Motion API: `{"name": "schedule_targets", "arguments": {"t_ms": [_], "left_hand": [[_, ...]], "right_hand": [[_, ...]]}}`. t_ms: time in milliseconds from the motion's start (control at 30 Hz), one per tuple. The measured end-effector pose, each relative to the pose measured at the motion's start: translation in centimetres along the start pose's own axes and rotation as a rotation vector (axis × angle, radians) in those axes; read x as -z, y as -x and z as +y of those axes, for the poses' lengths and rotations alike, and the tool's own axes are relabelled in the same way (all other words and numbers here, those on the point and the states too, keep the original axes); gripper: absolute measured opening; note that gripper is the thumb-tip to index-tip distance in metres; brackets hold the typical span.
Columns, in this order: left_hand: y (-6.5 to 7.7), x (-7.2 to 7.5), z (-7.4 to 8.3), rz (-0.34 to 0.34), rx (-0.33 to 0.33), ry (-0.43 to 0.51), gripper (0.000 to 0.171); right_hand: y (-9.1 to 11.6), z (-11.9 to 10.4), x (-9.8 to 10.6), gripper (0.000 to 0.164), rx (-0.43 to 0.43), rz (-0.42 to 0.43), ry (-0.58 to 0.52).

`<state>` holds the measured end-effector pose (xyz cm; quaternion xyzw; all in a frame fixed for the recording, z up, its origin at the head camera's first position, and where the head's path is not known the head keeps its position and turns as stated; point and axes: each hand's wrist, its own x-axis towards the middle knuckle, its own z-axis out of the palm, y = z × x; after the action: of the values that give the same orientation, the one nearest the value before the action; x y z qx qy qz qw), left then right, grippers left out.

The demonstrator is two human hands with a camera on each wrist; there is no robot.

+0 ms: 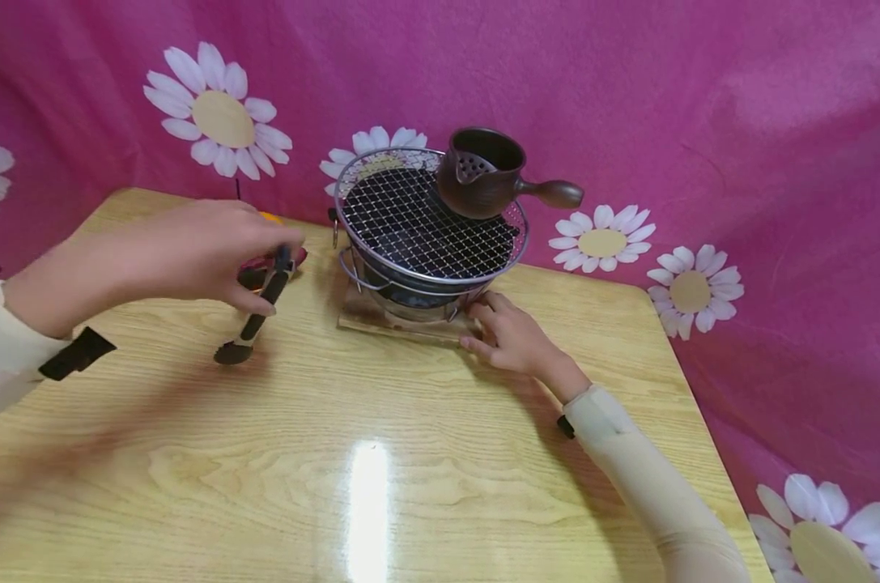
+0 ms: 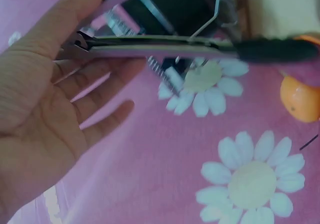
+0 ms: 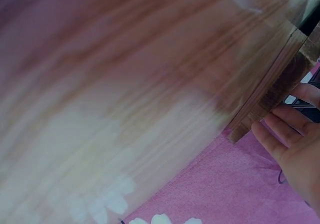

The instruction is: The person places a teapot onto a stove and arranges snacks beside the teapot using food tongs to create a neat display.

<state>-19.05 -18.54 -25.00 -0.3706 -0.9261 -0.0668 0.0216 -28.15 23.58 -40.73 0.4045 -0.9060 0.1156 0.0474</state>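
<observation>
My left hand (image 1: 199, 251) pinches a pair of tongs (image 1: 263, 301) between thumb and forefinger. The tongs have dark handles and dark tips, and point down over the left of the table. In the left wrist view the other fingers spread loosely below the tongs (image 2: 160, 50). At the right end of a wooden board (image 1: 403, 328), my right hand (image 1: 516, 336) rests its fingertips against the edge. A round tabletop grill (image 1: 418, 235) with a wire mesh stands on that board. On the mesh sits a dark brown side-handled teapot (image 1: 476, 190), its handle pointing right.
Behind the left hand lie an orange fruit (image 2: 301, 100) and something dark red, mostly hidden. The light wooden table (image 1: 279, 470) ends at a pink cloth (image 1: 629, 97) printed with daisies, which hangs behind it and on the right.
</observation>
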Motion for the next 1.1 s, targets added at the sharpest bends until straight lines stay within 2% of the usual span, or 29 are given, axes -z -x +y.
{"name": "schedule_targets", "arguments": {"t_ms": [67,167,300,367,433,600,767,867,967,1100], "left_hand": [[0.3,0.8,-0.4,0.003,0.035,0.07,0.052],[0.8,1.4,-1.2,0.053,0.043,0.179,0.049],[1.1,0.7,-2.3,0.124,-0.019,0.309,0.046],[1.3,0.3,-2.6,0.134,-0.025,0.346,0.046],[1.4,0.1,-3.0,0.12,-0.004,0.365,0.047],[1.5,0.5,-3.7,0.059,0.057,0.283,0.049],[0.8,1.3,-4.3,-0.022,0.063,0.098,0.047],[0.5,1.6,-4.6,-0.089,0.094,0.018,0.046],[0.3,1.5,-4.7,-0.143,0.123,-0.042,0.047],[0.3,0.9,-4.7,-0.174,0.143,-0.137,0.053]], "right_hand": [[0.1,0.0,0.0,0.041,-0.003,-0.002,0.0],[0.2,0.1,0.0,0.04,-0.007,-0.001,0.0],[0.2,0.3,-0.1,0.04,-0.004,0.002,0.002],[0.2,0.3,-0.2,0.04,-0.003,0.001,0.002],[0.1,0.4,-0.3,0.04,0.003,0.004,0.007],[0.1,0.4,-0.4,0.041,0.01,0.009,0.008],[0.0,0.4,-0.3,0.04,0.012,0.016,0.008],[0.0,0.4,-0.3,0.04,0.015,0.022,0.011],[0.0,0.3,-0.3,0.041,0.013,0.021,0.012],[0.0,0.3,-0.3,0.041,0.011,0.016,0.012]]}}
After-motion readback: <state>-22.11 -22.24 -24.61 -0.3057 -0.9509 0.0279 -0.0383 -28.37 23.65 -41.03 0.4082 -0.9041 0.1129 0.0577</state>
